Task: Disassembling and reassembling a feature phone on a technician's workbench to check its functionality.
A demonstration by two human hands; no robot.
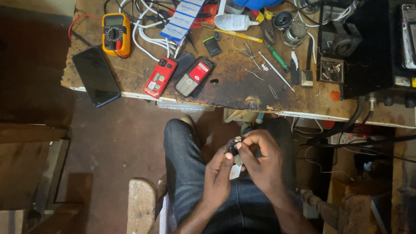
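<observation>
Below the table (234, 93) edge, over the lap in blue jeans (186, 169), both hands meet on a small dark object (234, 146); the left hand (218, 175) grips it from underneath with fingers curled up around it, while the right hand (261, 158) pinches its top between thumb and fingertips; what the object is cannot be told. On the worn wooden table lie a yellow multimeter (116, 34) with red and black leads, a black smartphone (96, 76) overhanging the near edge, a red phone (160, 77) and a red-and-grey phone (194, 76) side by side, a green-handled screwdriver (277, 56), and tangled white cables (147, 30); a wooden stool (141, 203) stands left of the knee.
</observation>
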